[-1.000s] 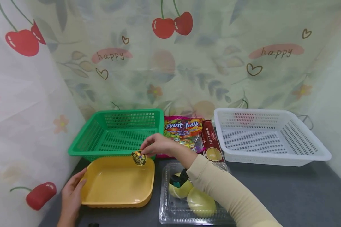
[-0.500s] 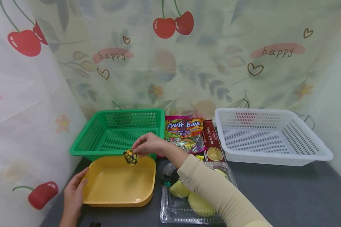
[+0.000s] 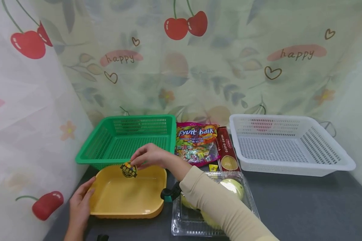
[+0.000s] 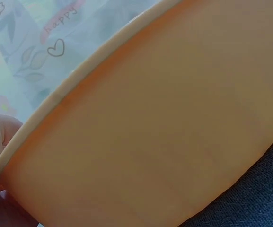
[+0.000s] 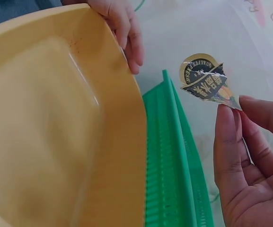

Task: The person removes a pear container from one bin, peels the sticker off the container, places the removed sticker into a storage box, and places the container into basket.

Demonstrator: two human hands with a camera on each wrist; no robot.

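Note:
Between thumb and fingertips my right hand (image 3: 149,156) pinches a black and gold fruit sticker (image 3: 128,170). In the right wrist view the sticker (image 5: 205,79) shows printed lettering and a corner folded over. It is held above the far side of a yellow plastic basin (image 3: 126,197). My left hand (image 3: 79,204) grips the left rim of this basin, with the basin's outer wall (image 4: 141,118) filling most of the left wrist view. A clear plastic box (image 3: 184,229) holding round yellow-green fruit (image 3: 233,187) lies partly under my right forearm.
Behind the basin stands a green basket (image 3: 126,144), with a white basket (image 3: 268,150) at the back right. Between them lie a candy bag (image 3: 196,142), a dark red Primo Gusto pack (image 3: 227,150) and a small yellow packet (image 3: 213,167). A patterned curtain (image 3: 199,80) hangs behind.
My right hand has moved left with the sticker, from the basin's far right corner to over its far middle. The left hand keeps its place on the rim.

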